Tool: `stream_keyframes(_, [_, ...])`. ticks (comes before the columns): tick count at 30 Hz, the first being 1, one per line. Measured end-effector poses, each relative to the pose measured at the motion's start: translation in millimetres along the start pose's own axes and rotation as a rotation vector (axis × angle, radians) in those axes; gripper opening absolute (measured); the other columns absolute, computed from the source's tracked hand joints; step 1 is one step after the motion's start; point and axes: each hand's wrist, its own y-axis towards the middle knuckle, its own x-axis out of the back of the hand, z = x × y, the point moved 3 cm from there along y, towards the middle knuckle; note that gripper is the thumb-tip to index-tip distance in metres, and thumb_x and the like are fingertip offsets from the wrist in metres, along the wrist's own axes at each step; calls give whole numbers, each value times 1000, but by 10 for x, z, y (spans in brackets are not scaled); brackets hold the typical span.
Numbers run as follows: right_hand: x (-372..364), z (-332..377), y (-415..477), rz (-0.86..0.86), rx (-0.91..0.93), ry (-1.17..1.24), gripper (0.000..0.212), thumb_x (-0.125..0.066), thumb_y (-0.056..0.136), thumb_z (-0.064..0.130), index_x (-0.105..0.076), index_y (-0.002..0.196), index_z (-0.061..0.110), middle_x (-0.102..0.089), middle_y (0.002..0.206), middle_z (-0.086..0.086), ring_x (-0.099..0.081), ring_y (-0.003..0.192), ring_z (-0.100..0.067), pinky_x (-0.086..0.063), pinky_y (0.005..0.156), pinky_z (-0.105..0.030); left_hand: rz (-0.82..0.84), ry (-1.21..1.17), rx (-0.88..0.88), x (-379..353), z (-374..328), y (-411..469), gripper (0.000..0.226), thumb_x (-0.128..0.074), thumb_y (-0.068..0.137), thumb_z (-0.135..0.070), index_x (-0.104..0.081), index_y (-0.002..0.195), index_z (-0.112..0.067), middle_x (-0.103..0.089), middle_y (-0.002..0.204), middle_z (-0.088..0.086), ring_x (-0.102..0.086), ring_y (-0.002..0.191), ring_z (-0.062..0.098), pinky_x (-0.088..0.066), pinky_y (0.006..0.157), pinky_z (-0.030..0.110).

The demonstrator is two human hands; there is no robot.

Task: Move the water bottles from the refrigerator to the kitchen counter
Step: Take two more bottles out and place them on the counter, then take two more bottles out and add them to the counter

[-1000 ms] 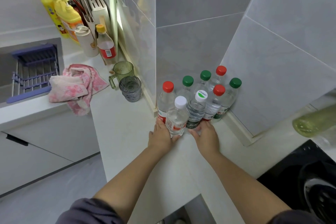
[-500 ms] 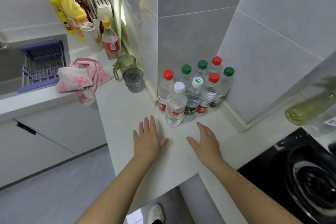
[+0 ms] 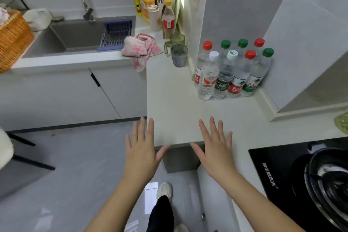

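Several clear water bottles (image 3: 231,69) with red, green and white caps stand upright in a tight cluster in the tiled corner of the white kitchen counter (image 3: 169,111). A white-capped bottle (image 3: 208,75) is the front left one. My left hand (image 3: 142,150) hovers flat with fingers spread at the counter's front left corner, partly over the floor. My right hand (image 3: 216,147) is spread open over the counter's front edge. Both hands hold nothing and are well short of the bottles. The refrigerator is out of view.
Two tinted glass cups (image 3: 178,56) and a pink cloth (image 3: 141,49) lie left of the bottles. Behind them stand detergent bottles (image 3: 145,3) and a knife block. A sink (image 3: 79,34) with a faucet and a wicker basket (image 3: 13,39) are at left, a black stove (image 3: 305,181) at right.
Both hands let go of the front bottles and drew back from the cluster to the counter's front edge, fingers spread. The view pulled back and turned left, revealing the sink.
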Motion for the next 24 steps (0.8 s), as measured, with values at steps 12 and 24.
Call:
stream_keyframes(12, [-60,1113,-400,36,444,-35,75,-17,93,69,34,141,43,31,157,4,39,139,-21,16,114,-52,-138,21,327,449,583,-1341,86,-15,84,-73,20,148,-27,13,162,2,20,148,22,-1,122,47])
stream_keyframes(24, [63,2536,-1232,14,752,12,77,-18,91,70,12,153,38,15,164,0,20,149,-25,9,116,-54,-302,91,551,1069,1364,-2647,88,-16,85,-69,-3,156,-18,3,164,7,9,150,27,-6,120,51])
